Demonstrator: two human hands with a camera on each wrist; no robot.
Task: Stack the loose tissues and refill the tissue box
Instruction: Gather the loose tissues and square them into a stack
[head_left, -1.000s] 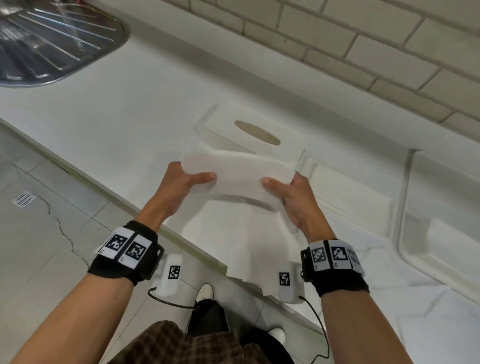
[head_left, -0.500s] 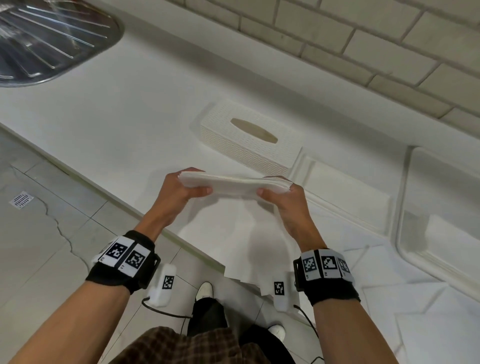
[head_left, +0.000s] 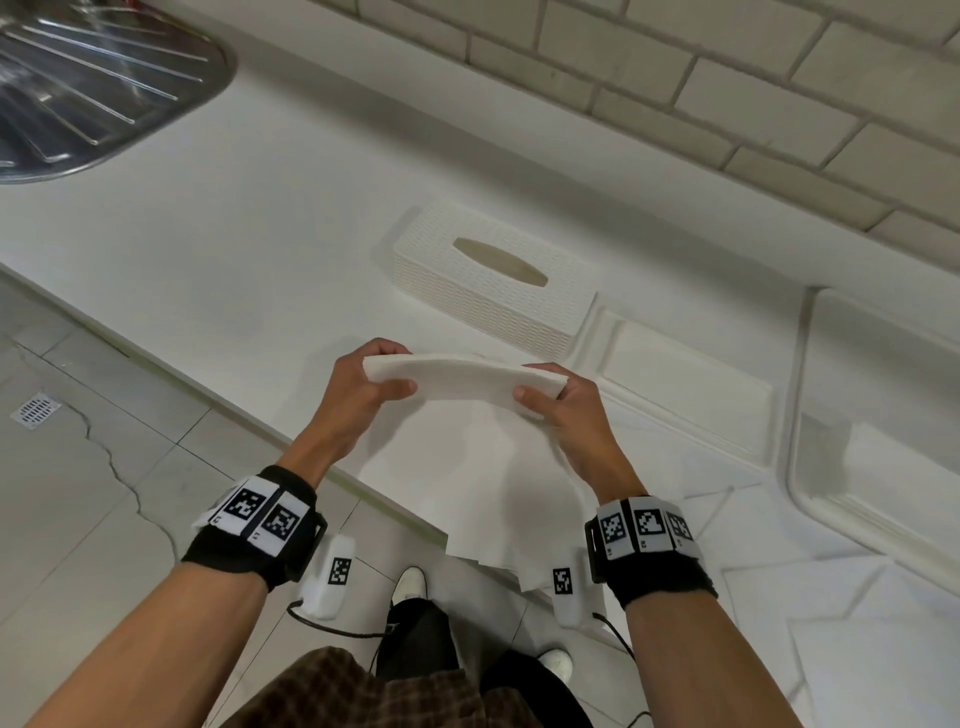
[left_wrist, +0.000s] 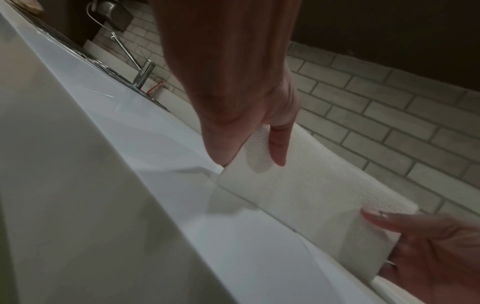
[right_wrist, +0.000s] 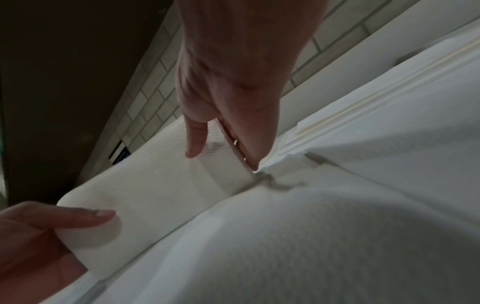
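I hold a folded white tissue stack by its two ends, just above the counter; it bows slightly upward in the middle. My left hand pinches the left end, thumb on the near side and fingers behind. My right hand pinches the right end the same way. In the left wrist view the left hand grips the tissue stack. The right wrist view shows the right hand on the tissue stack. The white woven tissue box stands behind, its oval slot facing up. Loose tissues lie under my hands.
A flat white tray lies right of the box, and a larger white tray sits at the far right with a tissue in it. More tissues cover the near right counter. A steel drainboard is far left. Brick wall behind.
The tissue stack tipped from showing its broad face to lying nearly flat, and both hands brought it lower and nearer the counter edge. The grip on both ends is unchanged.
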